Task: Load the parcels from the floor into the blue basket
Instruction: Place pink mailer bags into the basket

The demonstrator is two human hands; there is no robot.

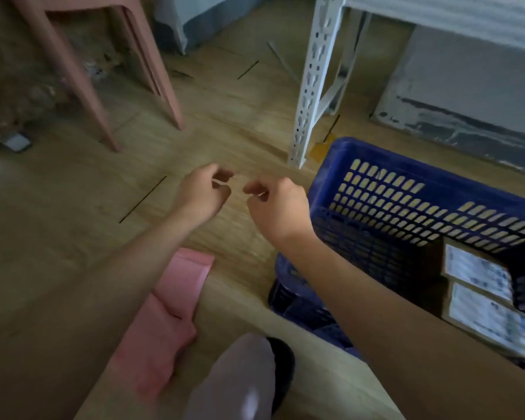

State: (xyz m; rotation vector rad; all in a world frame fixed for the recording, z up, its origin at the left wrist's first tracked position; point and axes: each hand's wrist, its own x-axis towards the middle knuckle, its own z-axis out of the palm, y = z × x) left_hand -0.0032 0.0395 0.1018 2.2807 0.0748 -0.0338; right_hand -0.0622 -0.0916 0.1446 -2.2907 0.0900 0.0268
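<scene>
The blue basket (385, 160) stands on the wooden floor at the right. Two brown cardboard parcels with white labels (475, 272) (485, 321) lie side by side in its near right part. A pink soft parcel (164, 310) lies on the floor at the bottom centre, between my forearms. My left hand (205, 192) and my right hand (278, 201) hover over bare floor left of the basket. Both have loosely curled fingers and hold nothing.
A pink stool's legs (82, 86) stand at the upper left. A white metal shelf post (312, 83) rises just behind the basket, with a grey wall base (455, 116) to its right. My knee and dark shoe (255, 374) show at the bottom.
</scene>
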